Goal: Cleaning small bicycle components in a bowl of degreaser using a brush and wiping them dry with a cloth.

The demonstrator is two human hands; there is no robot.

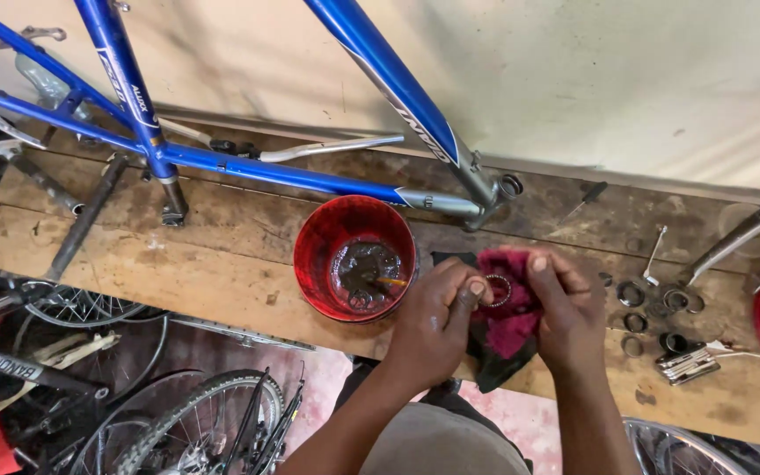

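two hands wiping a small bearing ring in a red rag

seen from above, a person's left hand and right hand meet over the front half of a worn wooden bench. both are closed on a dark red rag, and a small metal bearing ring sits in its folds between the thumbs, left thumb and forefinger pinching its edge.

the ring looks light, stiff and probably greasy, so likely slippery bare; the cloth gives the surest hold, pinched at the rim. the rag is soft and limp, its dark tail hanging past the bench's near edge.

just left of the hands stands a red plastic tub with dark oily liquid and small parts in it. to the right, apart from the hands, loose rings and cups and a folding multi-tool lie on the bench. behind, a blue bicycle frame rests along the back by the wall.

open board lies left of the tub. the near edge is close under the wrists, with wheels on the floor below.
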